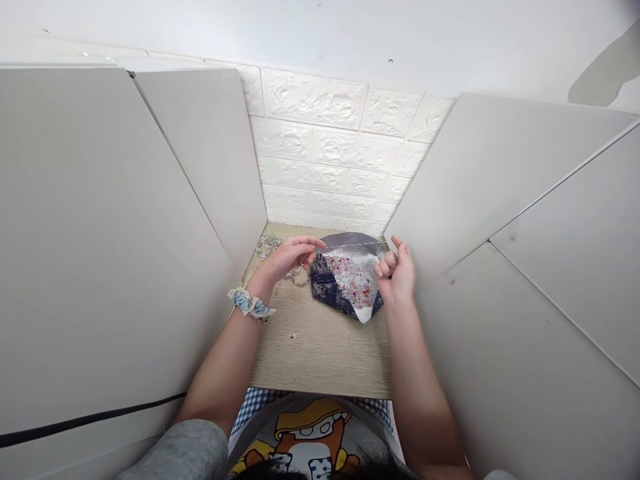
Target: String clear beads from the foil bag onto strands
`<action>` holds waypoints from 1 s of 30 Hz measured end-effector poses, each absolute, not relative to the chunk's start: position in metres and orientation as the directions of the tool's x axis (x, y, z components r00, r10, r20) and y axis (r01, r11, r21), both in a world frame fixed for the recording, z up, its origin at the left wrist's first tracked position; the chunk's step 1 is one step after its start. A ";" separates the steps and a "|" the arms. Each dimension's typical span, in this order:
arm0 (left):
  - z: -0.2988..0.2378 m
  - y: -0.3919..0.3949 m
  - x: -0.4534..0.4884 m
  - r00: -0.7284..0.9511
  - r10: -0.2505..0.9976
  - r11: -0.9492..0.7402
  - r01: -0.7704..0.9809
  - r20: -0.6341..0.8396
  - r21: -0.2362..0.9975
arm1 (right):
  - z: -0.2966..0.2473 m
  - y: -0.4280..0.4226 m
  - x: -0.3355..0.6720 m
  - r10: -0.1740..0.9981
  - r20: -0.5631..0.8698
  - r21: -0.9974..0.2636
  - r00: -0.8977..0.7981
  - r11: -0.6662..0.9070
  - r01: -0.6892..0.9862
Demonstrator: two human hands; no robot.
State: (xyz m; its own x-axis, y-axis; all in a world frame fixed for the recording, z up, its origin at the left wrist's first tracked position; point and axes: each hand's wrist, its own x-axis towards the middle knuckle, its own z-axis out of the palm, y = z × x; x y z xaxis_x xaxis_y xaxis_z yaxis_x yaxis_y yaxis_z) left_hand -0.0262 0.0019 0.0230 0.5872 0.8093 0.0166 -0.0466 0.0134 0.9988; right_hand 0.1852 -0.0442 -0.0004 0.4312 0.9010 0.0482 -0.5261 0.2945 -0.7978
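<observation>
A clear plastic bag (350,277) full of small coloured beads lies on a dark blue patterned cloth (325,287) toward the back of the narrow wooden desk (320,347). My left hand (290,257) pinches the bag's upper left edge. My right hand (397,273) grips its upper right edge, fingers curled. A lace scrunchie (250,305) sits on my left wrist. Beaded strands (267,247) lie on the desk just behind and under my left hand.
White partition panels (125,233) close in the desk on the left and on the right (500,233). A white brick-pattern wall (330,160) stands behind. A small dark speck (293,337) lies mid-desk. A black cable (90,420) runs along the left panel.
</observation>
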 end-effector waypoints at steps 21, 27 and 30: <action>0.011 -0.006 -0.010 0.804 0.463 -0.005 0.422 -0.372 0.907 | 0.003 -0.060 0.164 0.667 -0.355 -0.928 -0.655 -0.171 0.330; 0.012 -0.016 -0.002 0.874 0.318 0.101 0.355 -0.368 0.929 | 0.001 -0.057 0.164 0.738 -0.360 -0.919 -0.570 -0.176 0.352; 0.015 -0.015 -0.001 0.853 0.363 -0.019 0.410 -0.376 0.912 | 0.000 -0.055 0.168 0.779 -0.328 -0.941 -0.535 -0.218 0.259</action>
